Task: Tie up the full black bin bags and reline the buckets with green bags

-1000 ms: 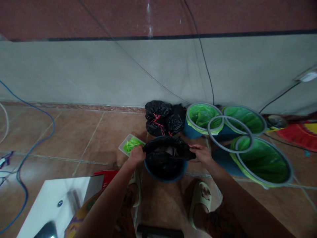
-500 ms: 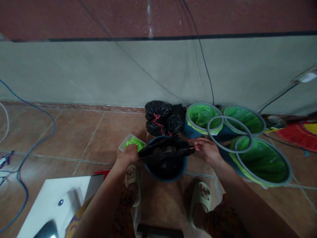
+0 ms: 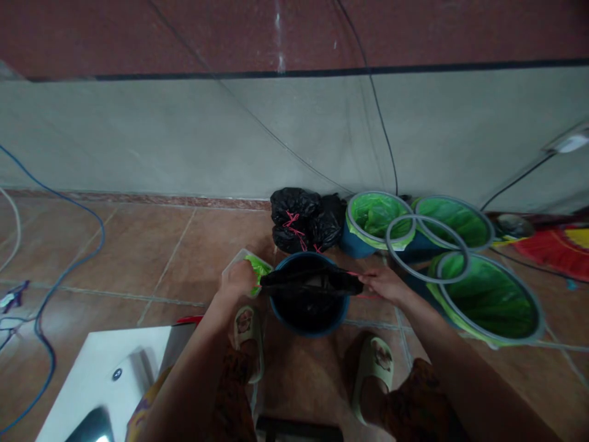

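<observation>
A blue bucket (image 3: 307, 325) stands on the tiled floor between my feet, lined with a black plastic bag (image 3: 310, 283). My left hand (image 3: 238, 280) is closed on the bag's left side at the rim. My right hand (image 3: 384, 283) is closed on the right side, where a thin red drawstring (image 3: 354, 274) shows. The bag's mouth is drawn into a flat band across the bucket. A small tray with green bags (image 3: 255, 265) lies just behind my left hand.
Tied black bags (image 3: 301, 220) sit against the wall. Three buckets with green liners (image 3: 488, 298) and a loose grey ring (image 3: 426, 248) crowd the right. A white box (image 3: 99, 383) lies at lower left; blue cable (image 3: 69, 261) crosses the floor. My sandalled feet (image 3: 370, 368) flank the bucket.
Both hands have pulled the bag's mouth outward and flatter across the bucket. My left hand moved back toward the green tray; my right hand dropped slightly.
</observation>
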`<state>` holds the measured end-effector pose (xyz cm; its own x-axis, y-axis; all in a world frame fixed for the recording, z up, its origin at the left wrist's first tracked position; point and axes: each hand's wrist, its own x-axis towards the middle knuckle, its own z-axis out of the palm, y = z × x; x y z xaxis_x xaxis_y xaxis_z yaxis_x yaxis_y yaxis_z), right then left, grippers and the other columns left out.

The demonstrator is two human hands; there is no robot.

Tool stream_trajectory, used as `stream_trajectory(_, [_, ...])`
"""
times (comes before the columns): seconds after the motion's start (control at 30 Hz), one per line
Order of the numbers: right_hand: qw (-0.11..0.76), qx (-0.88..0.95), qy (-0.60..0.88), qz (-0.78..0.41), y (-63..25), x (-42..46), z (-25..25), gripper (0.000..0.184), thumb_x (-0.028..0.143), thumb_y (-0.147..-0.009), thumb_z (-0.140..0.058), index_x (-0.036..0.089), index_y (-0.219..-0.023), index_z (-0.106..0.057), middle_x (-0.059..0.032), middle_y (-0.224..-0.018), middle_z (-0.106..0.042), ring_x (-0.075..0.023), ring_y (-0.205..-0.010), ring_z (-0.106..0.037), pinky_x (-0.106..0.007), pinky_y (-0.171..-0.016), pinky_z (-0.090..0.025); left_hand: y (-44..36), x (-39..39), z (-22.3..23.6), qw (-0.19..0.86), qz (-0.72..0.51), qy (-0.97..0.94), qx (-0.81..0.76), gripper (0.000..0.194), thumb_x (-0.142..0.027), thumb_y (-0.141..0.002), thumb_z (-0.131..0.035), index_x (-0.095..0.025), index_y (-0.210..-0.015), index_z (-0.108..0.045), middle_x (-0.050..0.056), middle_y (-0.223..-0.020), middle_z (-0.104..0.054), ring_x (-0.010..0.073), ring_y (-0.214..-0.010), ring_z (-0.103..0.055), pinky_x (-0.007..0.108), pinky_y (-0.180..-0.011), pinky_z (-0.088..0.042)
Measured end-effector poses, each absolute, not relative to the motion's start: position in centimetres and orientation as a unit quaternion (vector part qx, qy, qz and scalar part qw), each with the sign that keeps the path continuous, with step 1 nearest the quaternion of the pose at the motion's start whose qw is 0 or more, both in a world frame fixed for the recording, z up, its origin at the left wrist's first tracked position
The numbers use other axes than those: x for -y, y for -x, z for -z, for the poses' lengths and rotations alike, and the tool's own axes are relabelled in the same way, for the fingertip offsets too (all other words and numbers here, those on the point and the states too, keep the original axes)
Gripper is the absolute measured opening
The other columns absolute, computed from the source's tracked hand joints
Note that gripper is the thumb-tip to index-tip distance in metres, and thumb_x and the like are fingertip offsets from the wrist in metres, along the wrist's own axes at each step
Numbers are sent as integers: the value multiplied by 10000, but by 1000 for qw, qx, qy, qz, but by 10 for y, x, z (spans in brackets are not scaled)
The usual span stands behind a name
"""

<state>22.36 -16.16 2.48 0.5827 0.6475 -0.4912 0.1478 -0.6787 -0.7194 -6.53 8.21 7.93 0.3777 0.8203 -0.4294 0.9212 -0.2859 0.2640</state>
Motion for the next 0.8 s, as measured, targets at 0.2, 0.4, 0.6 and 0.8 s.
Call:
stream_trajectory(0.2, [418,306,781,-350,-212,149,-46,477,617,-788,-595,164,-812,-742,28,-505,-506,-102,-470,-397,-245,-470,-303,44,-67,-89,653,-164,-525,-520,54,-134,-709,-599,-180,-683,-587,44,-686,-677,172,-680,-666,282,-702,-530])
stream_trajectory(0.4, [470,363,762,-259,-193,137,-70,437,596,-835,-606,196,-896,-772,-2,-610,-605,-138,-577,-515,-258,-547,-394,42,-51,-101,746,-188,-516,-377,186,-297,-691,-713,-175,-793,-617,68,-942,-727,156,-783,-654,274,-727,-524])
stream_trajectory(0.6, [587,265,696,-319,-176,129,-100,398,592,-760,-710,198,-814,-717,19,-583,-569,-82,-440,-382,-233,-398,-262,39,-46,-104,762,-169,-521,-345,260,-358,-705,-759,-167,-846,-652,60,-940,-721,105,-661,-594,238,-632,-502])
stream_trajectory(0.8, [640,254,663,-294,-164,116,-128,313,498,-712,-774,199,-744,-685,16,-621,-600,-94,-536,-490,-232,-507,-395,32,-46,-118,797,-196,-398,-410,113,-215,-740,-715,-136,-742,-635,32,-755,-658,97,-666,-604,229,-684,-524])
